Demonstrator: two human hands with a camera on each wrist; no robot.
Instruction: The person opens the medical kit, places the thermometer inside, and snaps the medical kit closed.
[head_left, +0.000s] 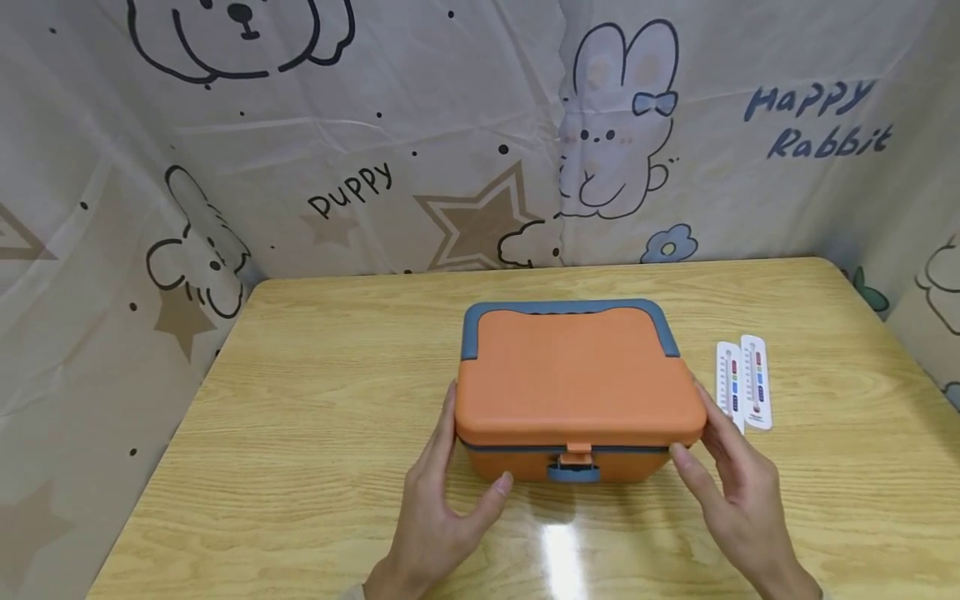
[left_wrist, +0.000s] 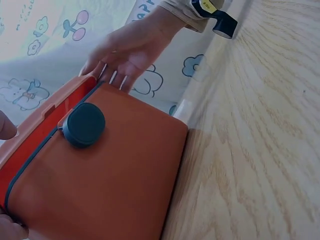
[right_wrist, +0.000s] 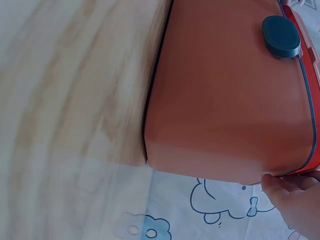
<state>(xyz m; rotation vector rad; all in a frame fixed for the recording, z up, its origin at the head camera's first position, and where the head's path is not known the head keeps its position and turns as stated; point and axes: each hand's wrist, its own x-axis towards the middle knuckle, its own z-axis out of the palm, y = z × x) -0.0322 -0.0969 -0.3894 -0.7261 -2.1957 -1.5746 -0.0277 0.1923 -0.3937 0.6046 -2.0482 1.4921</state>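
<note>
An orange storage box (head_left: 573, 375) with a blue-grey handle (head_left: 555, 307) along its back edge sits on the table. In the wrist views a red band (left_wrist: 62, 112) shows between its lid and the dark seam, so the lid appears slightly raised. My left hand (head_left: 442, 500) holds the left side, fingers along the side and thumb by the front corner. My right hand (head_left: 738, 492) grips the right front corner, thumb at the front edge, fingers round the side. Between the hands is the front latch (head_left: 576, 457), above a blue catch (right_wrist: 281, 37). The box's contents are hidden.
Two white thermometer cards (head_left: 756, 383) lie on the wooden table (head_left: 315, 375) to the right of the box, close to my right hand. A printed cloth (head_left: 450, 100) with cartoon animals hangs behind and beside the table.
</note>
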